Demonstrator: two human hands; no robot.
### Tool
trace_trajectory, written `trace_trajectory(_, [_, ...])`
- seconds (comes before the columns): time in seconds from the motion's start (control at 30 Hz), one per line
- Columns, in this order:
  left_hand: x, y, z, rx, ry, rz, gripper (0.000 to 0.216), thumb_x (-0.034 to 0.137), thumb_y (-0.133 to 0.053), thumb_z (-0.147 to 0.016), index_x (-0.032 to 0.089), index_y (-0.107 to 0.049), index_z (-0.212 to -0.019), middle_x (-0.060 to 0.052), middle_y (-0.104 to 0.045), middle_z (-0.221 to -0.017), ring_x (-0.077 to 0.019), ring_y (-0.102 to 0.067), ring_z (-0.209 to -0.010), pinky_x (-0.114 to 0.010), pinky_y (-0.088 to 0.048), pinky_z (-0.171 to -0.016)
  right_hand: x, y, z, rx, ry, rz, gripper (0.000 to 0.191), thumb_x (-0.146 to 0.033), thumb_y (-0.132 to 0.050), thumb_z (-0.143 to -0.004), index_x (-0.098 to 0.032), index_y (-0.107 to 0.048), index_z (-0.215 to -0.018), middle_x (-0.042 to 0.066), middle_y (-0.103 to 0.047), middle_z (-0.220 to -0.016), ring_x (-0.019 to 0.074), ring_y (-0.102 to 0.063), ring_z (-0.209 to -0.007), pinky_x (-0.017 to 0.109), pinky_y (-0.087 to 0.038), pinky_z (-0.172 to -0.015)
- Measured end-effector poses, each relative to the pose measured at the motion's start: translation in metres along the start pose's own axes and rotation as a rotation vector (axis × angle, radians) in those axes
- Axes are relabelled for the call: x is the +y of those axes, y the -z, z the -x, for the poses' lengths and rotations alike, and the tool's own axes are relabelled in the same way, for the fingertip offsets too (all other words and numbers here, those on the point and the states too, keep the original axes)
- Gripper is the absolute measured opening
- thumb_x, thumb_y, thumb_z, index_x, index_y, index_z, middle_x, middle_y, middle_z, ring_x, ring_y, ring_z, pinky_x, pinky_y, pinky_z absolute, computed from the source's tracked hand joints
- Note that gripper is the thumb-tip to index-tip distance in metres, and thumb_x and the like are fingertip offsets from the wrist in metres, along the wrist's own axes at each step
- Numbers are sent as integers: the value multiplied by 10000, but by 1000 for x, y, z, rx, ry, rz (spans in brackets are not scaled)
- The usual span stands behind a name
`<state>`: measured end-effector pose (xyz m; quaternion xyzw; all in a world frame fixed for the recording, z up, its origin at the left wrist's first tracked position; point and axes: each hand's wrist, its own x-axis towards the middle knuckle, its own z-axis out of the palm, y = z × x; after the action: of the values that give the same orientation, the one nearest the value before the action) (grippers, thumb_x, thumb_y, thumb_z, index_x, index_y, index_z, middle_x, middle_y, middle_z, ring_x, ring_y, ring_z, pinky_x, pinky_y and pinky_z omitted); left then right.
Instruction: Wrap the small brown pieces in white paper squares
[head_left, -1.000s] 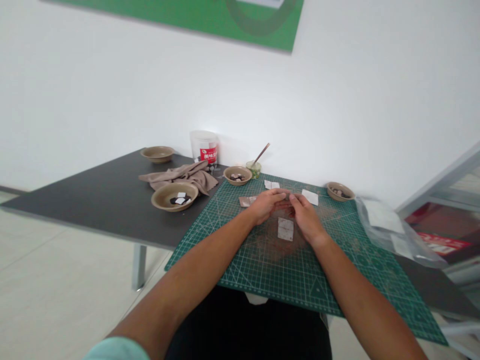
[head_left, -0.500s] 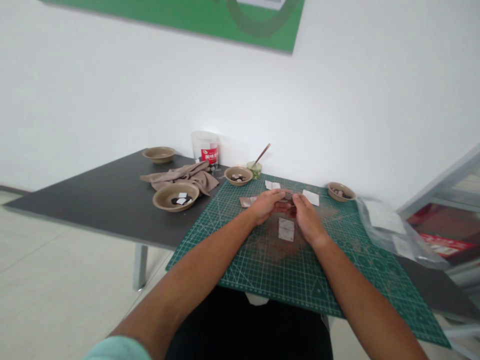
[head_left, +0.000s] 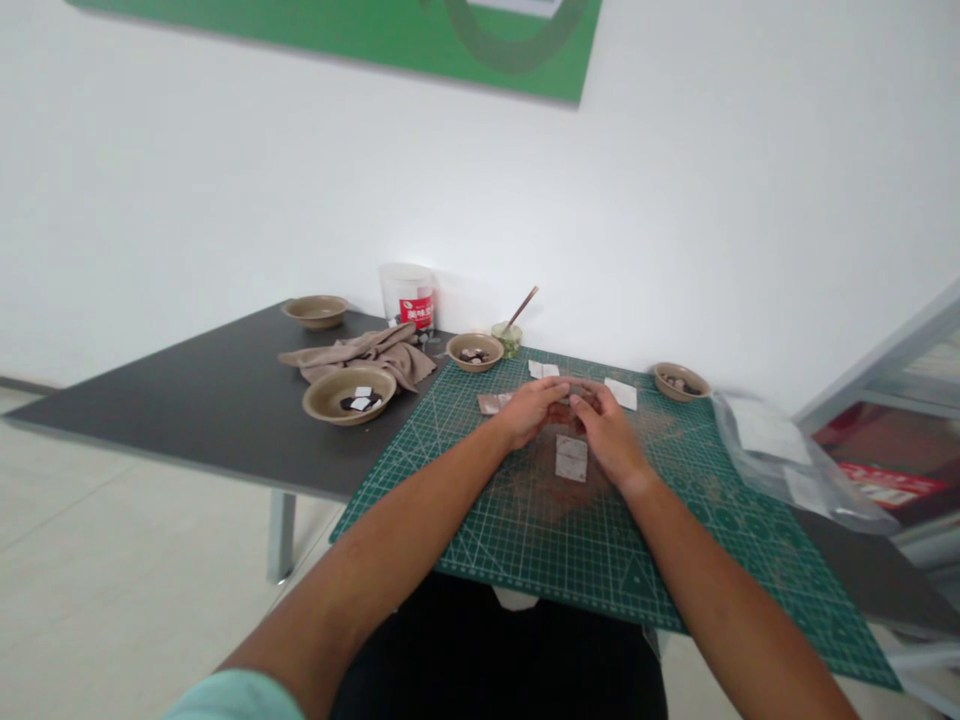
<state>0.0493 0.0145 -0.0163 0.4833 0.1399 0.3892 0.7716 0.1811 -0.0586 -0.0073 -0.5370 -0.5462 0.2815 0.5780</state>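
Note:
My left hand [head_left: 531, 411] and my right hand [head_left: 604, 425] meet above the green cutting mat [head_left: 480, 520]. Between their fingertips they pinch a small dark flat piece [head_left: 576, 394], mostly covered by the fingers, so its kind is unclear. Just below the hands, a square of whitish sandpaper-like sheet [head_left: 571, 458] lies on the mat amid brownish dust. Beside my left hand is a brown-stained sheet [head_left: 493, 403]. Two more pale sheets lie beyond the hands, one white sheet [head_left: 621, 394] at the right and another sheet [head_left: 543, 370] at the left.
Bowls with small pieces stand at the left [head_left: 349, 396], back [head_left: 475, 352] and right [head_left: 681, 381]. A further bowl [head_left: 315, 311], a cloth [head_left: 367, 355] and a clear tub [head_left: 409, 296] are on the dark table. A green cup [head_left: 508, 341] holds a stick. Plastic bags [head_left: 795, 460] lie right.
My right fingers have shifted around the small piece, the thumb now lying lower and further left. My left hand stays nearly in place. The view has moved very slightly.

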Motion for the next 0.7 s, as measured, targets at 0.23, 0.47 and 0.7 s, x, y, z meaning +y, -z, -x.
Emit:
trace_trajectory(0.23, [-1,1,-2,29,-15,-7,412,351,-805,-725,139,-713,-1066,-62,-716,-901,-110,-616,-704,-223,-439,-648,-2,2,1,4,16,64,494,-425,-635,-847,-261,-569,-1308,30,-685,-892,185,-621,-707,330,-515,-635])
trace_trajectory(0.47, [1,-1,0,39,-10,-3,417,348,-792,-729,146,-708,-1085,-56,-716,-894,-105,-616,-688,-214,-413,-628,-8,2,3,-10,46,117,492,-429,-585,-883,-264,-577,-1347,24,-676,-829,183,-599,-676,329,-506,-628])
trace_trajectory(0.7, [0,-1,-1,52,-11,-5,385,344,-782,-735,148,-702,-1056,-38,-707,-858,-98,-619,-666,-207,-381,-597,-12,3,5,-7,53,169,496,-440,-559,-904,-262,-583,-1366,47,-712,-916,185,-599,-687,332,-508,-634])
